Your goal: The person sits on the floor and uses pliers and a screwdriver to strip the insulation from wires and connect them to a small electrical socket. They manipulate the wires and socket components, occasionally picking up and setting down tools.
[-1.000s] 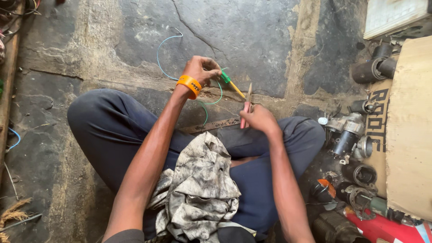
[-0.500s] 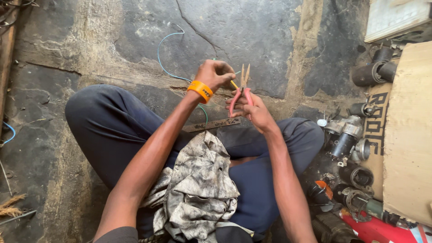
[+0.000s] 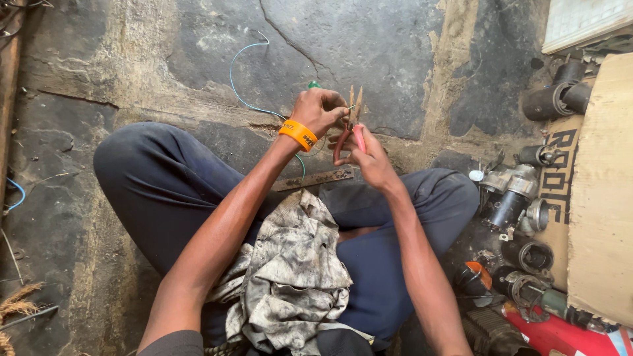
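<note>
My left hand, with an orange wristband on the wrist, pinches a thin green wire that loops away over the stone floor. A green tool handle sticks out above its fingers. My right hand grips red-handled pliers, which stand upright with their jaws right beside my left fingertips. Both hands are held above my crossed legs in dark blue trousers. A flat rusty metal strip lies across my lap under the hands, and a stained rag is bunched nearer my body.
Several cylindrical motor parts and housings lie on the right. A large cardboard sheet sits beyond them, a white panel at the top right, a red object at the bottom right. Loose wires lie at the left edge.
My right hand lifted the pliers from low over my lap to upright at my left fingertips. My left hand closed tighter over the green tool, hiding its yellow shaft.
</note>
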{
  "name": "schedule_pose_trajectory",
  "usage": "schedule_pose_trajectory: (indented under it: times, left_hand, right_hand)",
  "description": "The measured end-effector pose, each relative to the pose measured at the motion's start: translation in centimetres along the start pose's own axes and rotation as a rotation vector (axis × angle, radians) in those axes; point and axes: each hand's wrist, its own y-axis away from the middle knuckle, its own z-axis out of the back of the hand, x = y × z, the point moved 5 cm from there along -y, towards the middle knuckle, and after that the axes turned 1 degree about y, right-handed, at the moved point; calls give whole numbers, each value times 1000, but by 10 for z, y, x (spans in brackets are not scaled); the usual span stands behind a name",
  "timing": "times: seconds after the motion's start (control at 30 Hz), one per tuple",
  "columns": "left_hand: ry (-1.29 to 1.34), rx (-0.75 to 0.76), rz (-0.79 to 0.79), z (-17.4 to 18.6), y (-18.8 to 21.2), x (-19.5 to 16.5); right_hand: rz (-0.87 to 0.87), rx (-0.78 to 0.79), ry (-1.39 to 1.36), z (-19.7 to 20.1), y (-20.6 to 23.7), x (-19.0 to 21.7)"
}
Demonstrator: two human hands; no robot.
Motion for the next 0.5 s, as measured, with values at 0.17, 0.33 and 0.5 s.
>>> schedule_pose_trajectory:
  times: [0.17, 0.33, 0.5]
  left_hand:
    - [40, 100, 35, -5, 1, -4]
    - [81, 144, 80, 0, 6, -27]
    - [133, 183, 109, -2, 6, -29]
  right_hand:
    - [115, -133, 310, -8, 7, 22]
    - [41, -240, 656, -16, 11, 48]
    - [107, -276, 730, -13, 13, 50]
